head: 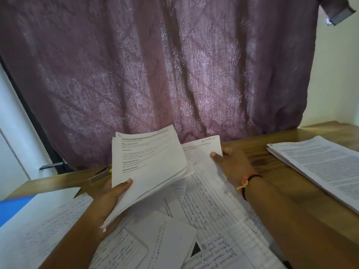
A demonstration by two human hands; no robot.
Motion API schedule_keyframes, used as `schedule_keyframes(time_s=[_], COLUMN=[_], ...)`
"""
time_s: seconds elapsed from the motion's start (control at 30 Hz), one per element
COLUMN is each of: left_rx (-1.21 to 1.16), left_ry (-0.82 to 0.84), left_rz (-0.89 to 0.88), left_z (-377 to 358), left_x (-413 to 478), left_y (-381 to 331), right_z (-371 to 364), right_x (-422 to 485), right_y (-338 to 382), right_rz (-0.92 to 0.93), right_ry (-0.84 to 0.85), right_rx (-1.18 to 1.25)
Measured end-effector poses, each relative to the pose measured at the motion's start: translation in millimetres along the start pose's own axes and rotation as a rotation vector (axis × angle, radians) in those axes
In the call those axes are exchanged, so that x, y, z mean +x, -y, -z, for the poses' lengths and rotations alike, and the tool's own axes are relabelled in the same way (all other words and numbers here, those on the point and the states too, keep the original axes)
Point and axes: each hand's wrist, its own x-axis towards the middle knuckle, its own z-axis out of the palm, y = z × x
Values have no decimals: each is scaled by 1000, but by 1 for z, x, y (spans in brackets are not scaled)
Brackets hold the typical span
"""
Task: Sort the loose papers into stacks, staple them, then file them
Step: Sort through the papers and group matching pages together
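Head cam, close, looks fwd-down over desk (272, 158).

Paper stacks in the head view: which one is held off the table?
The printed stack gripped by the left hand, tilted above the handwritten sheets. The far-right stack lies flat on the table, untouched.

Dim, soft daylight filters through the mauve curtain (174, 65), leaving the wooden table (272, 158) muted. Wide-angle distortion curves the edges, and the near papers (48, 230) at lower left are blurred.
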Motion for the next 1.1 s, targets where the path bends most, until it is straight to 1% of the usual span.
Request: schedule_keyframes(time_s=[0.13,0.2,0.27,0.33,0.4,0.5,0.57,0.63,0.7,0.8,0.93,1.03,1.1], left_rx=[87,110,106,73,54,29,31,22,5,-2,11,7,3], left_ry=[45,52,48,69,80,66,57,48,41,49,70,73,74], left_rz=[-19,-32,-38,-41,-55,-63,-92,-115,-126,-126,-120,-117,-102], left_z=[1,2,1,0,-1,-1,-1,0,3,5,5,7,7], left_x=[3,5,5,3,1,-2,-3,-4,-3,-2,-3,-2,-4], left_y=[0,1,1,1,-1,-5,-9,-11,-11,-12,-12,-12,-14], right_z=[8,11,15,19,21,21,20,18,17,16,16,15,14], right_x=[0,-2,-4,-3,0,-1,-7,-12,-13,-12,-16,-19,-19], right_y=[11,14,17,19,18,23,32,37,38,39,43,46,45], right_rz=[222,338,446,507,508,544,572,545,549,552,519,594,697], right_ry=[-155,-253,-316,-289,-227,-141,-61,55,106,45,1,-76,-141], right_rx=[-233,-373,-453,-507,-549,-706,-757,-820,-814,-762,-816,-866,-900])
